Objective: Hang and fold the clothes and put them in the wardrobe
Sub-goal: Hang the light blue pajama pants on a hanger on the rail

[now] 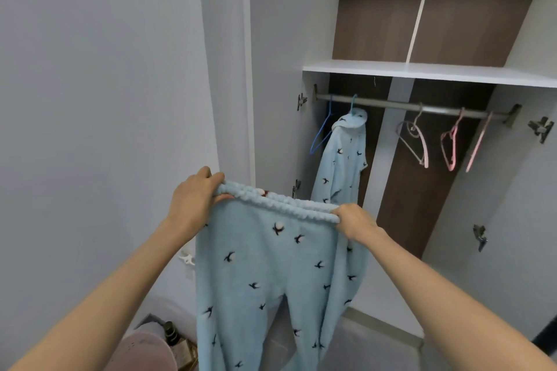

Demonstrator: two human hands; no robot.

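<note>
My left hand (197, 196) and right hand (354, 220) each pinch an end of the waistband of the blue fleece trousers (271, 274), held up before the open wardrobe (422, 72). Matching top (343, 159) hangs on the rail (391, 105).

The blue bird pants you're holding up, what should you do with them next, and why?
Probably bring the left hand and right hand together, laying one leg over the other. Both grip the pants by the waistband, legs hanging loose, and an empty blue hanger waits on the rail beside the matching top.
</note>
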